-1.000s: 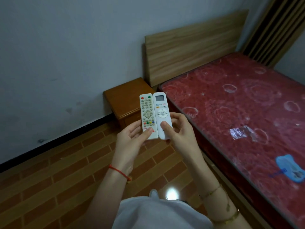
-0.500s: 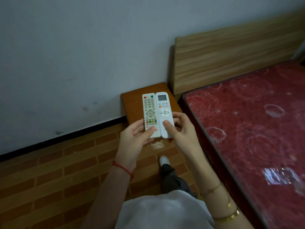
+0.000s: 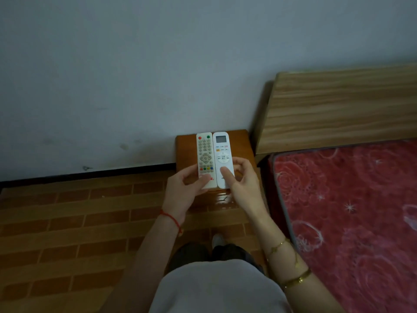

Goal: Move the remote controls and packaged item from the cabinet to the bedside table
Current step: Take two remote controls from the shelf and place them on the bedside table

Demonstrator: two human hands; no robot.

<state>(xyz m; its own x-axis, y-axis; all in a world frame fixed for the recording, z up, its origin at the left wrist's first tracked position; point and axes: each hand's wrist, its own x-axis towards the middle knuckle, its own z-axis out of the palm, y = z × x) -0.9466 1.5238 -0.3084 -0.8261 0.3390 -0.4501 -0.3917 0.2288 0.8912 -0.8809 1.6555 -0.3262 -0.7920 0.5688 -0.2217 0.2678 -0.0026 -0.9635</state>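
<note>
Two remote controls held side by side over the bedside table, a small orange-brown wooden piece standing against the wall, just beside the wooden headboard and the bed with its red patterned cover. The left hand grips the lower end of the TV remote, the white one with a red and a green button at its top; the thumb lies across the face near the coloured keys, and the fingers curl beneath. The right hand grips the lower end of the air-conditioner remote, the one with a small display at its top; the thumb presses the face below the round keypad, and the fingers wrap around the far edge. The two long edges touch, and the button faces point upward; the pairing probably keeps both bodies parallel so that they can be set down together as one flat unit. Each remote projects forward beyond its fingers, the free upper part lying over the table top; whether either touches the wood cannot be told. No packaged item is visible, so that part of the task appears still to be done. The person stands on the brick-patterned floor.
</note>
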